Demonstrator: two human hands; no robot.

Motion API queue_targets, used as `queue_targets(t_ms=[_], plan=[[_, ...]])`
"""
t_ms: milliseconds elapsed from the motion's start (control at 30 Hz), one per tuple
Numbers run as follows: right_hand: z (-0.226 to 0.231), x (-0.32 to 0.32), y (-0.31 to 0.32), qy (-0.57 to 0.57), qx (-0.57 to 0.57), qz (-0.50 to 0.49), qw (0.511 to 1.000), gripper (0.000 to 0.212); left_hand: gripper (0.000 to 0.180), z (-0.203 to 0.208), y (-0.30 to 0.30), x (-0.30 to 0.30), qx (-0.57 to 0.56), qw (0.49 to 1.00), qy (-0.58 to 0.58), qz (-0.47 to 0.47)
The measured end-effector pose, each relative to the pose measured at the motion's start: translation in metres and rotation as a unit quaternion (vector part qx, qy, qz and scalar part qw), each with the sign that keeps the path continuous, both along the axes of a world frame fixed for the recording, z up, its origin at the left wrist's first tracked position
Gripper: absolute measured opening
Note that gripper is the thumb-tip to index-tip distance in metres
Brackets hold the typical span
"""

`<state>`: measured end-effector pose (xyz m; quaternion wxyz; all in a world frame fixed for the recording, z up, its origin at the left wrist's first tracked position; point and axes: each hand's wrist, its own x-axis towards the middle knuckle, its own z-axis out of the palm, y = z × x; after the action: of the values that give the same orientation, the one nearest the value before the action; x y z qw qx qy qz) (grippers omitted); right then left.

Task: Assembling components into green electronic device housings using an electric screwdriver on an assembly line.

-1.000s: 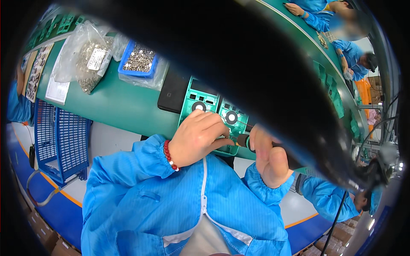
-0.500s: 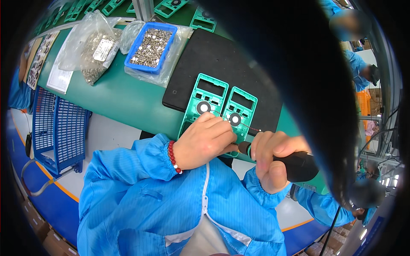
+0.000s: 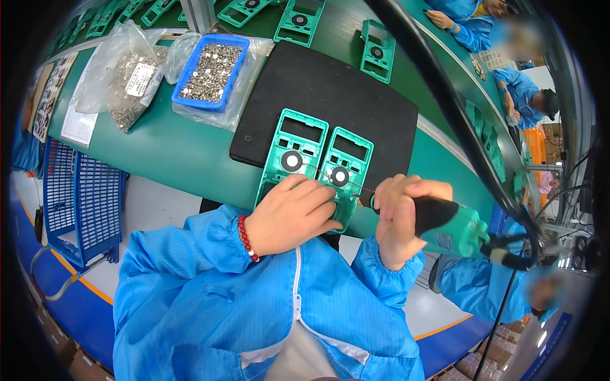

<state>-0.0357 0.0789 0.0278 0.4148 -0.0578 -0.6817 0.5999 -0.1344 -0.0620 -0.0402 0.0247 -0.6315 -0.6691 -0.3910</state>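
Two green plastic housings lie side by side at the near edge of a black mat, each with a round speaker and a rectangular window. My left hand [image 3: 292, 214] is closed over the lower part of the left housing [image 3: 293, 141], its fingertips reaching the right housing [image 3: 348, 152]. Whatever those fingers hold is hidden. My right hand [image 3: 405, 213] grips a green and black electric screwdriver [image 3: 454, 227], held nearly level with its front end pointing left, beside the right housing. A thin dark red wire [image 3: 366, 188] runs from the speakers toward my right hand.
A blue tray [image 3: 236, 73] of small metal parts stands beyond the black mat [image 3: 318, 86], beside a clear bag [image 3: 130, 79] of similar parts. More green housings [image 3: 378, 53] lie at the back. A thick black cable [image 3: 438, 82] arches across the right; co-workers sit there.
The black cable has swung right, uncovering the mat and the back of the table. My right hand has turned the screwdriver to show more of its green body. My left fingertips have shifted up slightly.
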Motion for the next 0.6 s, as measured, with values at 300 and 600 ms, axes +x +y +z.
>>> queue_targets(t_ms=[300, 600], plan=[[-0.029, -0.006, 0.014, -0.036, -0.017, -0.005, 0.999, 0.021, 0.055, -0.003, -0.001, 0.005, -0.125, 0.991, 0.054, 0.017], [-0.029, -0.009, 0.016, -0.03, -0.035, 0.027, 0.999, 0.022, 0.054, -0.003, 0.0, 0.004, -0.128, 0.99, 0.059, 0.018]])
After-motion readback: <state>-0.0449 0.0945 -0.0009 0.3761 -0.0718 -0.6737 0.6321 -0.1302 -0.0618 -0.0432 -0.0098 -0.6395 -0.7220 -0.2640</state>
